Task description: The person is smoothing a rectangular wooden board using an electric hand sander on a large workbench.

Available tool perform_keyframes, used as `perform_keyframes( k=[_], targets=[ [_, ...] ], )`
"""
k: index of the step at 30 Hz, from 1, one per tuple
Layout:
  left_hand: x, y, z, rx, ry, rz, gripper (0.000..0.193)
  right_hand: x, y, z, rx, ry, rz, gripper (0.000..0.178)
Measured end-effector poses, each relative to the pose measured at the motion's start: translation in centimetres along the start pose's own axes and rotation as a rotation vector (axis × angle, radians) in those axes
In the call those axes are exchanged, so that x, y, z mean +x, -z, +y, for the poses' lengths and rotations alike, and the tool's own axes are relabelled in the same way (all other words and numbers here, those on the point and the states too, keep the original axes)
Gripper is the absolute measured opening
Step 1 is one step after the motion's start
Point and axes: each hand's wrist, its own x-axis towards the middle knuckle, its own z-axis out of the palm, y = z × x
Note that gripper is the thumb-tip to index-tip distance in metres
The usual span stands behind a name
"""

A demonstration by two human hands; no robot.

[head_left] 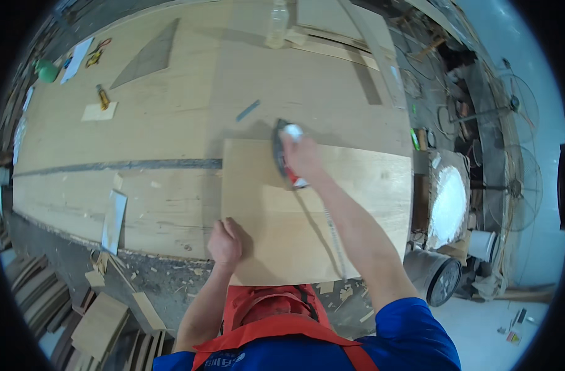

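Note:
A pale rectangular wooden panel (282, 235) lies flat on the big worktable, its near edge close to my body. My right hand (304, 159) is closed round the handle of a clothes iron (279, 147). The iron sits at the far left part of the panel, its dark tip pointing away from me and reaching past the far edge. A pale cord (332, 232) trails from it toward me beside my forearm. At the panel's left edge my left hand (225, 243) is closed on it, with the fingertips partly hidden.
On the worktable (171, 130) lie a blue strip (248, 110), a yellow-handled tool (102, 97), scissors (98, 52), a grey triangular sheet (149, 59) and a white strip (114, 221). A clear bottle (277, 25) stands at the back. Buckets (428, 272) and fans (514, 187) are at right.

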Motion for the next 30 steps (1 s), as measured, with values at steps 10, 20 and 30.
perform_keyframes(
  k=[10, 20, 30],
  targets=[
    [-0.3, -2.0, -2.7, -0.024, -0.102, 0.061, 0.037, -0.5, -2.3, -12.6, 0.289, 0.084, -0.291, 0.059],
    [0.5, -2.2, -2.2, -0.013, -0.107, 0.132, 0.043, -7.8, 18.5, 21.5, -0.010, -0.566, 0.240, 0.078],
    [-0.2, -0.9, -0.6, -0.006, -0.067, 0.095, 0.040, -17.4, 22.1, 28.0, 0.255, -0.861, 0.436, 0.071]
  ],
)
